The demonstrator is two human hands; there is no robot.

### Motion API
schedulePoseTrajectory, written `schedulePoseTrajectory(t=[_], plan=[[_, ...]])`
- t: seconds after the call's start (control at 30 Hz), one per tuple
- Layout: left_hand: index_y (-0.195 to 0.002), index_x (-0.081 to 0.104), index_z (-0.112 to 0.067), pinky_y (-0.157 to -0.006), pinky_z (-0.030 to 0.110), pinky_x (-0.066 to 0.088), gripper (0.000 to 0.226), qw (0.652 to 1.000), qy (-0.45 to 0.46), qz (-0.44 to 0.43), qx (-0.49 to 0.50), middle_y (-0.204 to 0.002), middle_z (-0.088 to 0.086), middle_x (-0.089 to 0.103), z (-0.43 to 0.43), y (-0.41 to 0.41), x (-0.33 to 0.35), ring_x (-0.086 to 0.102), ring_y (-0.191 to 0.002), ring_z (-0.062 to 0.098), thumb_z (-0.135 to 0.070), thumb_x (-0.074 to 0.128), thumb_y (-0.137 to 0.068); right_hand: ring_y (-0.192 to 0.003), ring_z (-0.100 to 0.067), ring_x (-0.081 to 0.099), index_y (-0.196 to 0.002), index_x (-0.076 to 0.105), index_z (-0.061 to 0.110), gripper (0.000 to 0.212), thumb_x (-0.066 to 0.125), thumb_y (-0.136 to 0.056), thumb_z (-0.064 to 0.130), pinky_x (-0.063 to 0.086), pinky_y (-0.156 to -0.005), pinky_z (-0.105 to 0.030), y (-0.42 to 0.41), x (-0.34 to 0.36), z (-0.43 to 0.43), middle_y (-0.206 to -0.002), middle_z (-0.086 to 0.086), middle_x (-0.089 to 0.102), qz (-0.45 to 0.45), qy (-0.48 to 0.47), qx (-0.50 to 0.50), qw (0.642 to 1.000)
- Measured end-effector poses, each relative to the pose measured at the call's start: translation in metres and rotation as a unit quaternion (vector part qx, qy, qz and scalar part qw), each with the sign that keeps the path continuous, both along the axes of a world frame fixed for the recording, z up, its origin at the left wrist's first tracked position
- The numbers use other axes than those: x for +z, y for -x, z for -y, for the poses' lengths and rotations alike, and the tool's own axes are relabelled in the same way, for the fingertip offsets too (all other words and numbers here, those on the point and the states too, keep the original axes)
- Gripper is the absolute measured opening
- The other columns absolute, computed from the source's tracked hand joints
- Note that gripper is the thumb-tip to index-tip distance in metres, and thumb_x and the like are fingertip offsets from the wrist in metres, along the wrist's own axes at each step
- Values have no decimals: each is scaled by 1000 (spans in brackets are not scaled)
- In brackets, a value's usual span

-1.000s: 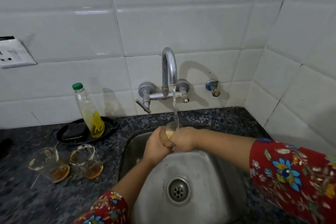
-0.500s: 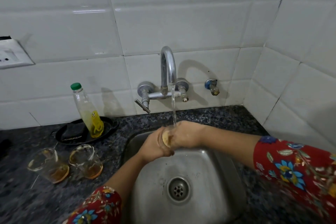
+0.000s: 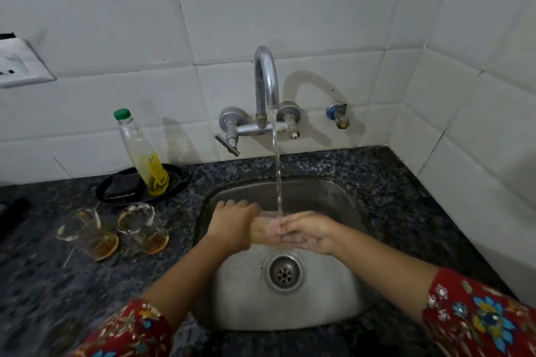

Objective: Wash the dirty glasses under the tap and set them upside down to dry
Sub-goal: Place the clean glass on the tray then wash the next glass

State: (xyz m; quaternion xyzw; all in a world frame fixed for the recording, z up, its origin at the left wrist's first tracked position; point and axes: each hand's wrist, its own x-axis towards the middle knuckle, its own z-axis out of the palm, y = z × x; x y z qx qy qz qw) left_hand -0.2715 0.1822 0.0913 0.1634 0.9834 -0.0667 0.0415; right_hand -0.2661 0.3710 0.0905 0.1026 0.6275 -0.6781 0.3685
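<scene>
Over the steel sink (image 3: pixel 342 197), water runs from the chrome tap (image 3: pixel 266 87) onto a clear glass (image 3: pixel 269 227) lying sideways between my hands. My left hand (image 3: pixel 232 223) grips its left end from above. My right hand (image 3: pixel 311 233) is cupped palm-up under its right end, fingers at the rim. Two dirty glasses (image 3: pixel 87 233) (image 3: pixel 142 227) with brown dregs stand upright on the dark granite counter (image 3: pixel 43 284), left of the sink.
A green-capped bottle of yellow liquid (image 3: pixel 145 159) stands in a black tray (image 3: pixel 179 180) behind the dirty glasses. A wall socket (image 3: pixel 17 66) is at far left, a small valve (image 3: pixel 338 116) right of the tap. Tiled walls close the back and right; the drain (image 3: pixel 284 271) sits below my hands.
My hands have dropped lower in the sink and moved apart. The glass, earlier clasped tightly between both hands, now lies sideways under the stream with my right fingers loosened.
</scene>
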Motion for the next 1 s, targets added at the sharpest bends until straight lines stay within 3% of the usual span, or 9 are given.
schedulePoseTrajectory(t=[0.23, 0.43, 0.5, 0.6, 0.67, 0.73, 0.8, 0.9, 1.0], plan=[[-129, 48, -23, -100, 39, 35, 45, 981, 193, 31, -7, -128, 6, 53, -1, -7, 4, 49, -119, 28, -22, 61, -86, -85, -16, 69, -101, 64, 7, 22, 45, -95, -2, 52, -88, -33, -13, -21, -7, -89, -5, 75, 115, 57, -48, 991], [-128, 53, -21, -96, 35, 46, 68, 992, -79, 91, 33, -128, -1, 58, 13, 8, 6, 55, -118, 22, -21, 81, -66, -94, -3, 66, -112, 61, 4, 37, 46, -85, -16, 51, -79, -23, -16, -11, 3, -113, -14, 68, -207, -43, 83, 974], [-125, 57, -19, -92, 33, 49, 70, 955, -255, 144, 54, -123, -2, 60, 18, 21, -1, 59, -115, 18, -9, 83, -60, -118, -7, 56, -124, 58, 12, 49, 49, -82, -10, 47, -97, -34, -4, -6, -1, -132, -8, 59, -397, -171, 240, 869], [-108, 60, -27, -89, 24, 50, 67, 905, -388, 173, -1, -106, -11, 61, 19, 36, -8, 60, -97, -10, 3, 84, -53, -126, -16, 53, -125, 60, 17, 49, 66, -78, 4, 29, -116, -39, 35, 1, -7, -133, -3, 60, -719, -378, 382, 441], [-106, 56, -31, -89, 10, 46, 73, 891, -417, 180, -17, -106, -13, 58, 12, 42, -11, 55, -94, -22, 7, 85, -51, -111, -23, 64, -108, 69, 11, 38, 75, -72, 2, 48, -102, -38, 53, 9, -9, -115, -7, 70, -769, -352, 412, 340], [-105, 54, -32, -85, 3, 42, 75, 876, -446, 181, -31, -109, -14, 57, 2, 45, -12, 54, -95, -26, 13, 81, -52, -102, -30, 65, -105, 68, 10, 33, 68, -75, -3, 56, -85, -43, 63, 22, -13, -107, -11, 70, -732, -355, 464, 351], [-108, 58, -28, -83, 6, 43, 71, 848, -507, 157, -17, -108, -13, 62, -9, 45, -17, 59, -96, -19, 17, 77, -55, -94, -32, 62, -103, 67, 12, 23, 57, -84, 2, 54, -76, -41, 58, 31, -5, -101, -12, 68, -655, -412, 466, 429], [-102, 62, -32, -81, 15, 48, 51, 830, -554, 54, 34, -96, -12, 70, -21, 39, -20, 64, -92, -7, -5, 78, -62, -89, -24, 54, -96, 65, 7, 14, 54, -88, 5, 44, -78, -32, 51, 30, 18, -93, -8, 59, -465, -397, 393, 686], [-103, 60, -32, -77, 13, 47, 53, 835, -546, 63, 20, -93, -19, 70, -16, 39, -16, 64, -89, -7, -6, 83, -63, -99, -27, 58, -99, 65, 10, 17, 56, -87, 3, 47, -89, -37, 50, 34, 21, -99, -7, 61, -462, -355, 405, 705]])
